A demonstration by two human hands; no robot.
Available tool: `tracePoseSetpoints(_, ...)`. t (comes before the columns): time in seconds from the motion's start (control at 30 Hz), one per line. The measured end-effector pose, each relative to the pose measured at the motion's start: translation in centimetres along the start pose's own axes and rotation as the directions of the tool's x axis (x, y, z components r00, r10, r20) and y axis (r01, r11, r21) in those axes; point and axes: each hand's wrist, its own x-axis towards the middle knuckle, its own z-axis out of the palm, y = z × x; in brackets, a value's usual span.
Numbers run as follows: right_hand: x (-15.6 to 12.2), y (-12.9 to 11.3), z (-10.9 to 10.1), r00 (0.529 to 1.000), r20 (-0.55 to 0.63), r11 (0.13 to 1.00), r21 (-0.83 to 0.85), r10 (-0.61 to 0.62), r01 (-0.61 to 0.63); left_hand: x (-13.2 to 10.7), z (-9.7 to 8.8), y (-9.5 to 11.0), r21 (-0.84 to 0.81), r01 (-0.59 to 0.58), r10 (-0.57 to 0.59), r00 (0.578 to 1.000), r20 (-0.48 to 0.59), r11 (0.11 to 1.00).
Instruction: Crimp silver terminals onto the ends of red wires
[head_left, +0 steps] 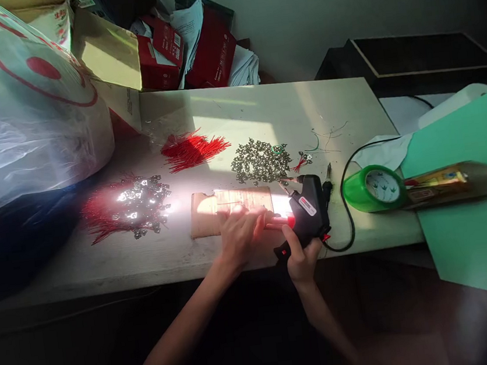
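On a white table, a black soldering gun (310, 210) has its metal tip toward the upper left. My right hand (303, 256) closes around its lower part, the index finger reaching up along its left side. A red glow lights the gun's side by that finger. My left hand (240, 229) rests over a worn wooden board (203, 216), its fingers bent together; glare hides what they hold, if anything. Behind the gun lies a pile of small metal parts (261, 160). A bundle of red wires (193, 150) sits left of that pile.
Metal parts with red wires attached (134, 204) are heaped at left. A large plastic bag (34, 124) bulges over the table's left side. Green tape (374, 188) and a lying bottle (450, 182) are at right, near the gun's black cord (349, 217). Red boxes (211, 51) stand behind.
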Motion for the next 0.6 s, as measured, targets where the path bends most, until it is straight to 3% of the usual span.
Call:
tracePoseSetpoints(0.3, -0.1, -0.7, 0.2, 0.995, 0.082, 0.998, 0.047, -0.053, 0.049, -0.9, 0.3, -0.6, 0.009, -0.016, 0.015, 0.991, 0.131, 1.000)
tracePoseSetpoints(0.5, -0.2, -0.6, 0.2, 0.996, 0.080, 0.998, 0.048, -0.050, 0.046, -1.0, 0.5, -0.7, -0.011, 0.080, -0.075, 0.965, 0.252, 0.997)
tracePoseSetpoints(0.6, -0.2, -0.5, 0.1, 0.996, 0.069, 0.998, 0.038, -0.052, 0.049, -0.2, 0.5, -0.5, 0.005, 0.125, -0.119, 0.930, 0.349, 0.992)
